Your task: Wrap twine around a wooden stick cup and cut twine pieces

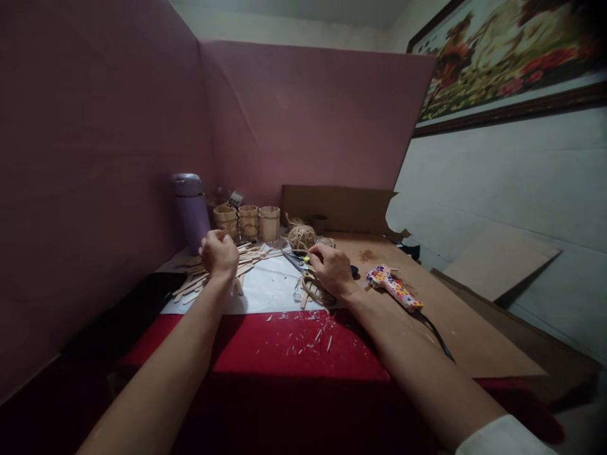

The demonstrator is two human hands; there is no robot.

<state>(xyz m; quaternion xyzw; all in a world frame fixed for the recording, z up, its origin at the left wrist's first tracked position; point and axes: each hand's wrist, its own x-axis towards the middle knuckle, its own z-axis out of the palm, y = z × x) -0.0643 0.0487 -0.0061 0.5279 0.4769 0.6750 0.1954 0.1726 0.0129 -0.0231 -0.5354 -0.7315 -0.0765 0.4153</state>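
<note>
My left hand (219,254) is raised above a pile of wooden craft sticks (194,282), its fingers curled closed; whatever they hold, if anything, is hidden. My right hand (332,270) is over the tools at the middle of the white sheet (265,287), thumb and fingers drawn together. What lies in that pinch is too small to make out. Partly under this hand are scissors (309,278) with dark blades and looped handles. A small yellow-green piece (307,259) shows beside its fingertips. Balls of twine (301,236) sit just behind.
Several stick-sided cups (270,224) stand at the back, right of a purple bottle (192,215). A flower-patterned glue gun (394,287) with a black cord lies on the brown board (474,341). Wood scraps (318,335) litter the red cloth (265,354). Pink panels (313,114) enclose the left and back.
</note>
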